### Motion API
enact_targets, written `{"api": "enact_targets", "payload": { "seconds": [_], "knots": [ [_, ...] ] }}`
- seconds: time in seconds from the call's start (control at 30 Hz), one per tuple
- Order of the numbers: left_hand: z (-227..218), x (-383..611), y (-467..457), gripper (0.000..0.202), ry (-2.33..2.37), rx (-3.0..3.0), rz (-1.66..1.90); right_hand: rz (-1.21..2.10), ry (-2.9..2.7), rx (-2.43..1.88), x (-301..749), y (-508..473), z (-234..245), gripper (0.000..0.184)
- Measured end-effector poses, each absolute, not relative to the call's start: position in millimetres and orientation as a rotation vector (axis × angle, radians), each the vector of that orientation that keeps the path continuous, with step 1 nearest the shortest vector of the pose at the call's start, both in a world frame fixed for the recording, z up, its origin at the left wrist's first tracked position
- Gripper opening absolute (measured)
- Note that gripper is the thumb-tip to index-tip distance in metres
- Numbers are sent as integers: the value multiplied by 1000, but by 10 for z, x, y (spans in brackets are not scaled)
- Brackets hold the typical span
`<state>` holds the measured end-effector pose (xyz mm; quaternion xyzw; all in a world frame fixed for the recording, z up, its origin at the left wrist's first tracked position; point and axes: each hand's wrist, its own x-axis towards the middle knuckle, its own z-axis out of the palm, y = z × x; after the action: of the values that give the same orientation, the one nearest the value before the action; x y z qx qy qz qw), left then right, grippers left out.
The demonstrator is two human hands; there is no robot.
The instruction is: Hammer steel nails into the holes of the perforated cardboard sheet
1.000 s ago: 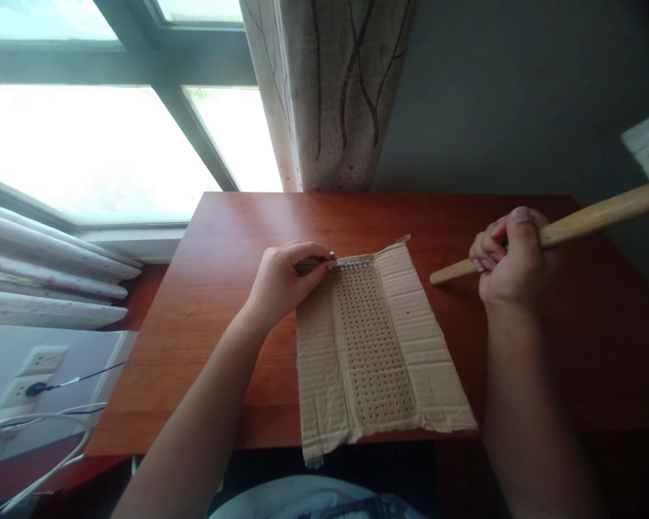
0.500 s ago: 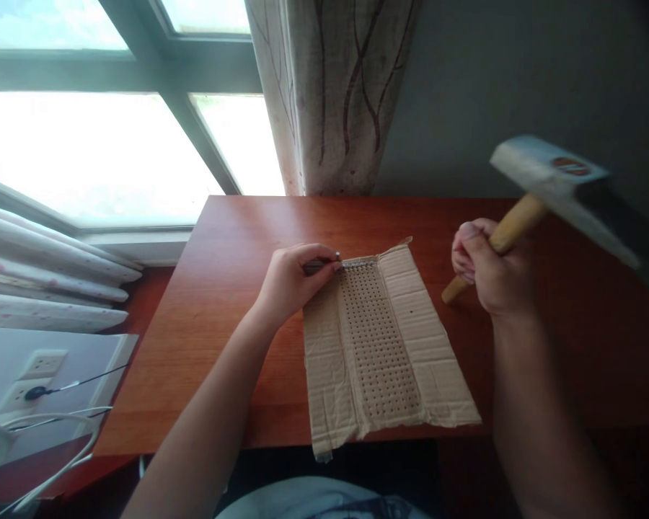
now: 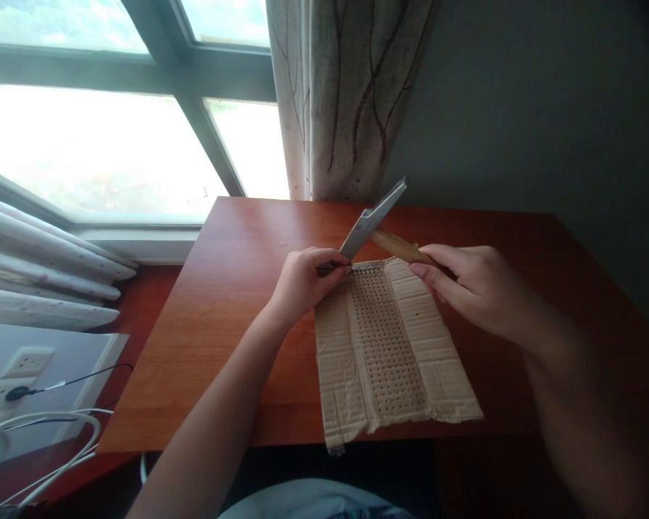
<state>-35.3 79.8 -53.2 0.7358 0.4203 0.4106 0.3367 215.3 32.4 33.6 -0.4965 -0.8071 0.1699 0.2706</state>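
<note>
My left hand (image 3: 316,277) is closed in a pinch at the top left of the pierced area of a brown cardboard sheet (image 3: 338,360). Between its fingertips is a nail, its top now covered by the hammer head. A short row of small shiny metal pieces (image 3: 372,267), too small to make out fully, runs along the cardboard's far edge beside the fingers. My right hand (image 3: 468,281) is wrapped round the wooden handle of a hammer (image 3: 376,213). The grey hammer head is tilted, with its lower end at my left fingertips; whether it touches the nail is hidden.
The cardboard lies on a reddish-brown wooden table (image 3: 221,324), slightly over its near edge. A window (image 3: 102,151) and patterned curtain (image 3: 351,94) stand behind. On the left are a wall socket (image 3: 27,364) and white cables (image 3: 81,432).
My right hand has swung the hammer down and left, from raised at the right to my left fingertips. My left hand keeps its pinch at the cardboard's far edge. The view has shifted slightly.
</note>
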Motion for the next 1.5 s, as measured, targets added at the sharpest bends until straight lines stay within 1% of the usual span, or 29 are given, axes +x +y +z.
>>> {"api": "enact_targets", "payload": {
  "seconds": [0.13, 0.3, 0.53, 0.7, 0.83, 1.0, 1.1, 1.27, 1.5],
  "knots": [
    [-541, -347, 798, 10, 1090, 1906, 1101, 447, -2126, -1341, 2121, 274, 412, 24],
    [-549, -356, 808, 8, 1123, 1957, 1068, 373, -2184, -1387, 2117, 238, 349, 17],
    [-528, -356, 803, 9, 1121, 1964, 1064, 244, -2230, -1390, 2113, 172, 370, 21],
    [-541, -363, 814, 9, 1122, 1985, 1040, 266, -2198, -1390, 2103, 168, 283, 16],
    [-530, -364, 810, 10, 1106, 2010, 1009, 220, -2245, -1394, 2132, 149, 244, 21],
    [-535, -360, 821, 9, 1103, 2003, 998, 225, -2297, -1472, 2132, 102, 345, 23],
    [-540, -376, 836, 11, 1067, 1988, 969, 206, -2357, -1536, 2114, 97, 357, 25],
    [-531, -420, 834, 21, 923, 1783, 931, 202, -2370, -1531, 2135, 89, 308, 24],
    [-574, -446, 867, 24, 896, 1662, 896, 231, -2289, -1523, 2145, 94, 318, 20]
  ]
}}
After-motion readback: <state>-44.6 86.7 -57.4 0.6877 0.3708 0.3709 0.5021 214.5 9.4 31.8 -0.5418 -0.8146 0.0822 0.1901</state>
